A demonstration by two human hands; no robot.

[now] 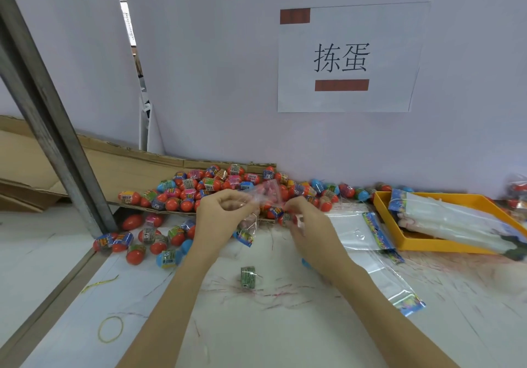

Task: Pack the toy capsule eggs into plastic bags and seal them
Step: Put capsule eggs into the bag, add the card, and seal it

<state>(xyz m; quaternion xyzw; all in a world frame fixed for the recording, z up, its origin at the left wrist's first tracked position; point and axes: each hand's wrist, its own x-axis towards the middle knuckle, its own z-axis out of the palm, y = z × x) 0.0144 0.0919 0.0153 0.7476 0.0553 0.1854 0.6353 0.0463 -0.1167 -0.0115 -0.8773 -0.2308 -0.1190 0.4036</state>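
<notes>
Both hands are pinching a clear bag (263, 193) above the egg pile (216, 188): left hand (225, 213), right hand (302, 219); film is looking light, limp, slippery, so gripping the mouth edges seems best

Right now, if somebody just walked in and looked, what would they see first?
Probably the big heap of red and blue toy eggs piled against the back wall, with more spilled on the table to the left. Next, the two hands in the middle: the left hand and right hand both pinch a clear plastic bag held up in front of the heap. Above hangs a white paper sign, and a yellow tray of bags sits at the right.
</notes>
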